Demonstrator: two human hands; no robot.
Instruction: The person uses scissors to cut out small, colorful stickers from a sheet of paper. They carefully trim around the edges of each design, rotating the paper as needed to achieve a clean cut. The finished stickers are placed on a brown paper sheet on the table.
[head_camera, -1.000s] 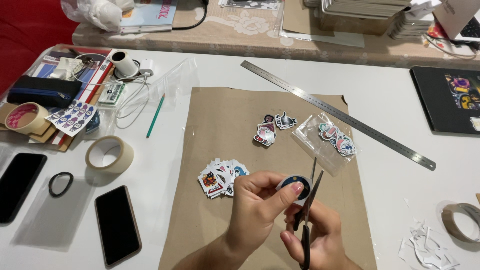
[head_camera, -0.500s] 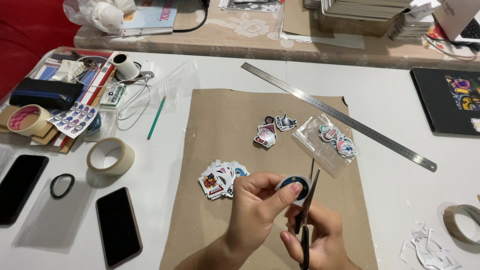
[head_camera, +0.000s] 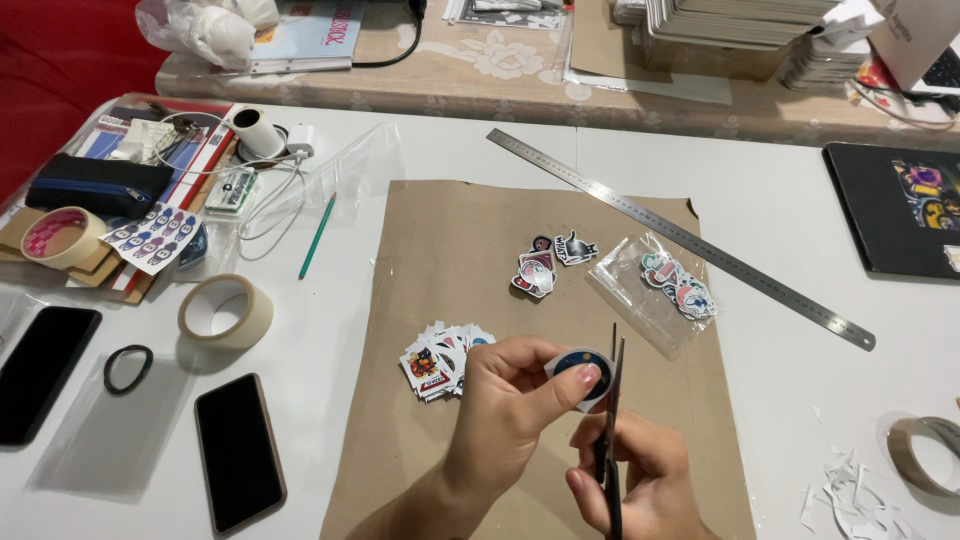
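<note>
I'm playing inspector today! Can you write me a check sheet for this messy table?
Surface: white table with brown paper laid on it.
Job's things: round sticker, scissors, sticker pile, bagged stickers.
Clutter: ruler, tape roll, two phones, hair tie, pencil, paper scraps.
Grippers: left hand pinches the sticker; right hand works the scissors.
Cables: white cord by the pencil.
Surroundings: side table with stacked books; red seat.

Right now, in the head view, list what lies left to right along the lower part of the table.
Black hair tie → black phone → sticker pile → left hand → scissors → paper scraps → tape roll
</note>
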